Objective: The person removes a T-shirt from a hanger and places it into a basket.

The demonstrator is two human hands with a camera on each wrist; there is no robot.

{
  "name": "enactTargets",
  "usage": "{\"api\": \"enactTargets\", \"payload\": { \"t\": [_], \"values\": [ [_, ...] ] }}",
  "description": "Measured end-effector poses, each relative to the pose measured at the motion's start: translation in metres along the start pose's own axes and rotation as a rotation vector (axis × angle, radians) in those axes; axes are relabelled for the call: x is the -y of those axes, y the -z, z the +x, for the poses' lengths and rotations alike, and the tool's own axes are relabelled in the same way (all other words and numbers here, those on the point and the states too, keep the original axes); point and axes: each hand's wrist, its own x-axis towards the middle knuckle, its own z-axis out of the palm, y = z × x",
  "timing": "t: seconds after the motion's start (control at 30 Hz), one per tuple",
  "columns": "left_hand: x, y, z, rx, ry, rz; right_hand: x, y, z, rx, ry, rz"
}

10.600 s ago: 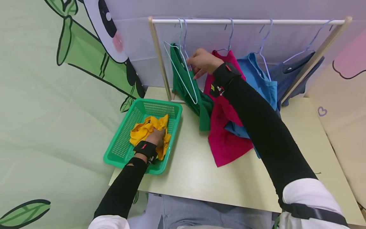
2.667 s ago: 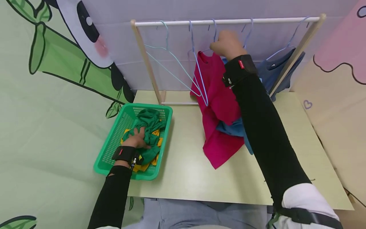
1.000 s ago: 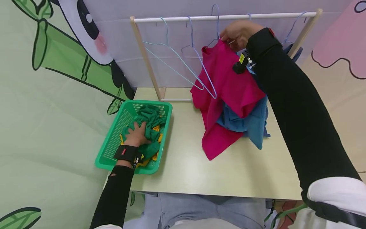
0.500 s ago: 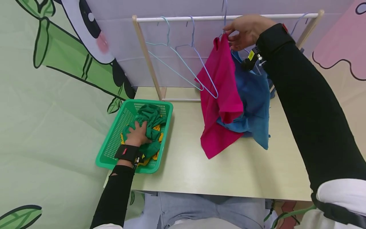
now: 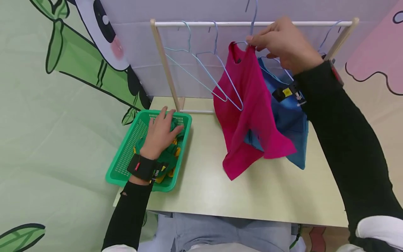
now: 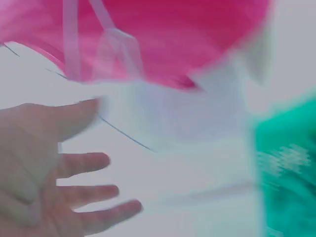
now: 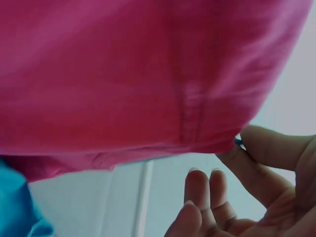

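Pink shirt (image 5: 245, 94) is hanging, my right hand (image 5: 284, 45) pinching its hanger (image 5: 254, 17); my left hand (image 5: 160, 134) is hovering, fingers apart, over the basket (image 5: 124, 157).

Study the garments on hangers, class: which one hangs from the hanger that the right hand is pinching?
The pink garment: the right hand pinches its hanger, which reaches above the rail. The blue garment beside it is not held.
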Motion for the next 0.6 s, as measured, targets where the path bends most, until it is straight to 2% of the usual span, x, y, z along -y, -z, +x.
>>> {"api": "enactTargets", "payload": {
  "t": [0.07, 0.13, 0.2, 0.27, 0.33, 0.4, 0.5, 0.6],
  "values": [
    [-0.036, 0.014, 0.005, -0.149, -0.132, -0.046, 0.000, -0.009, -0.020, -0.002, 0.073, 0.032],
    [-0.074, 0.027, 0.008, -0.254, -0.247, -0.125, 0.000, -0.020, -0.038, -0.004, 0.137, 0.056],
    [-0.111, 0.039, 0.010, -0.283, -0.333, -0.218, 0.000, -0.032, -0.052, -0.008, 0.197, 0.059],
    [-0.143, 0.047, 0.011, -0.227, -0.370, -0.360, -0.002, -0.044, -0.063, -0.026, 0.236, 0.053],
    [-0.169, 0.051, 0.013, -0.143, -0.364, -0.484, -0.005, -0.055, -0.072, -0.054, 0.261, 0.042],
    [-0.187, 0.053, 0.013, -0.093, -0.332, -0.548, -0.008, -0.063, -0.078, -0.081, 0.278, 0.046],
    [-0.200, 0.050, 0.011, -0.100, -0.285, -0.532, -0.015, -0.070, -0.086, -0.119, 0.284, 0.066],
    [-0.203, 0.045, 0.006, -0.123, -0.241, -0.512, -0.021, -0.071, -0.091, -0.148, 0.276, 0.086]
  ]
}}
